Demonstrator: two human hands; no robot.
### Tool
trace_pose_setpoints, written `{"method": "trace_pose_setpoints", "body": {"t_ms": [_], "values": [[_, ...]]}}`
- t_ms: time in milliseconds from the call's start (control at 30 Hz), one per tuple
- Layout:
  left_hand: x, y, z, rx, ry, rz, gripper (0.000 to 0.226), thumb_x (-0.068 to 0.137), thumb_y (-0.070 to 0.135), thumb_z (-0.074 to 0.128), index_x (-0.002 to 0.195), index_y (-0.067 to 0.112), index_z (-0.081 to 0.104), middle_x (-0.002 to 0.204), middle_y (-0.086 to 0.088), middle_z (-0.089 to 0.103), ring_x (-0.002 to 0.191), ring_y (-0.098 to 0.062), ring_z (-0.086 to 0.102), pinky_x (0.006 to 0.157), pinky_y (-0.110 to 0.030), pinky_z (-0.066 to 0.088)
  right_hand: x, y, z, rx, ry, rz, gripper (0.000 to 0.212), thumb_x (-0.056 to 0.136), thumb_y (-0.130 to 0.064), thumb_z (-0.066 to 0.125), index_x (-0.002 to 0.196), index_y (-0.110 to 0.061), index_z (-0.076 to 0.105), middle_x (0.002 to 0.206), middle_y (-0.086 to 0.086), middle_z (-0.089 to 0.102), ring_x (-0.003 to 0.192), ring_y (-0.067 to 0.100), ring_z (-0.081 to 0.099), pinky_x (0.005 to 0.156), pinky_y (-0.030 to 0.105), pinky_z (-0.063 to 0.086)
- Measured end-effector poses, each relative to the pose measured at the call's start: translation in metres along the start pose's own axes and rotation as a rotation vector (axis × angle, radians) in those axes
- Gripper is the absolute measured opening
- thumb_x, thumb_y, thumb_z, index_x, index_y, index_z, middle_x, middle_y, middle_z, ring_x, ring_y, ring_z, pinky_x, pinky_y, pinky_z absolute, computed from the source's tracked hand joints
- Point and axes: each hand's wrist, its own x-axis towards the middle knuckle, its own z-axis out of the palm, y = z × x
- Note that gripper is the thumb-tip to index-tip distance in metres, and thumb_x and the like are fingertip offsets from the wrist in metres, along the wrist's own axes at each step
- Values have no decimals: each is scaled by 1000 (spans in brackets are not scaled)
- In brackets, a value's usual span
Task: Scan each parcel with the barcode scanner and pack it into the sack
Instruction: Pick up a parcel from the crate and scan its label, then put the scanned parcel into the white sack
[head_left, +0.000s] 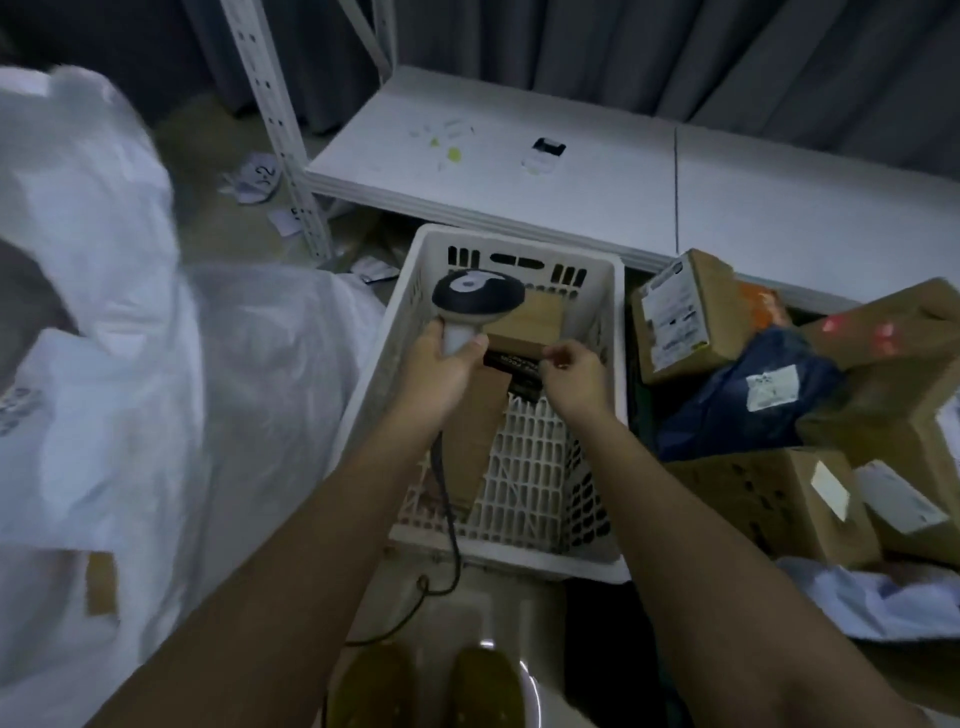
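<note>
- White woven plastic sack fills the far left, well left of both hands; its mouth is hard to make out, since the fabric is blurred.
- Left hand grips the pale handle of the barcode scanner, fingers curled round it; the dark scanner head sits just beyond the knuckles, and its cable trails back toward the body.
- Brown cardboard parcel lies in the white slatted basket, directly beyond and between the two hands, just past the scanner head. A dark-printed box edge touches it on the near side.
- Right hand is at the parcel's near right corner, fingers curled and apparently pinching that edge; whether the grip is closed I cannot tell for sure.
- Judged from this, the right hand is the nearer one for lifting; the parcel's long axis seems to run away from the fingers, and no label shows for the scanner.
- More parcels are heaped to the right of the right hand, well apart from the sack.
</note>
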Motion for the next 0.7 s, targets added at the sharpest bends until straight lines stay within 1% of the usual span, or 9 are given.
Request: {"method": "trace_pose_setpoints", "body": {"t_ms": [67, 133, 200, 233, 300, 367, 467, 567, 700], "values": [[34, -15, 9, 33, 13, -40, 22, 95, 18, 57, 112, 5, 58, 98, -11, 62, 91, -26, 61, 83, -38, 50, 38, 15, 22, -6, -6, 33, 21, 94, -8, 54, 112, -2, 61, 112, 15, 62, 99, 26, 58, 79, 27, 45], [64, -28, 16, 67, 20, -74, 26, 95, 21, 57, 112, 1, 60, 94, -12, 63, 84, -24, 61, 73, -32, 48, 72, 29, 40, -1, 13, 82, 31, 95, -16, 56, 124, -6, 57, 123, 15, 59, 104, 27, 59, 79, 27, 45], [88, -41, 19, 73, 22, -116, 25, 96, 21, 56, 112, 2, 61, 92, -9, 63, 76, -17, 59, 61, -23, 46, 101, 40, 55, -7, 46, 122, 47, 96, -23, 55, 139, -7, 45, 136, 15, 48, 118, 29, 52, 92, 31, 45], [97, -46, 19, 65, 20, -134, 24, 96, 20, 55, 112, 3, 61, 90, -6, 62, 73, -14, 58, 56, -18, 45, 113, 45, 61, -16, 66, 128, 53, 97, -25, 55, 144, -6, 39, 141, 16, 43, 126, 31, 46, 102, 35, 42], [114, -57, 19, 40, 6, -155, 24, 97, 17, 55, 115, 1, 61, 87, -3, 62, 71, -10, 57, 52, -11, 45, 136, 54, 70, -45, 100, 144, 64, 95, -32, 59, 147, -5, 32, 146, 17, 37, 134, 34, 35, 110, 40, 33], [128, -64, 18, 21, 0, -173, 26, 97, 16, 55, 117, 1, 60, 88, -3, 62, 74, -10, 59, 60, -14, 47, 155, 57, 74, -73, 89, 217, 77, 89, -47, 62, 146, -7, 30, 149, 17, 33, 138, 35, 28, 112, 44, 29], [144, -72, 18, -40, 4, -191, 27, 97, 18, 55, 120, 4, 59, 90, -4, 63, 82, -15, 60, 75, -27, 48, 177, 60, 81, -39, 31, 336, 91, 77, -61, 69, 144, -12, 30, 149, 14, 35, 138, 36, 27, 112, 48, 29], [150, -78, 18, -27, 8, -200, 21, 97, 21, 56, 117, 15, 60, 100, -7, 66, 90, -17, 63, 84, -33, 50, 188, 66, 90, 64, 58, 382, 92, 70, -54, 79, 140, -16, 34, 144, 10, 44, 133, 34, 39, 109, 45, 36], [147, -81, 17, 2, 24, -196, 22, 96, 23, 57, 118, 20, 60, 110, -8, 67, 101, -22, 64, 93, -39, 50, 188, 70, 96, 135, 96, 406, 93, 73, -40, 82, 145, -18, 27, 146, 12, 40, 132, 36, 39, 106, 45, 39]]}}
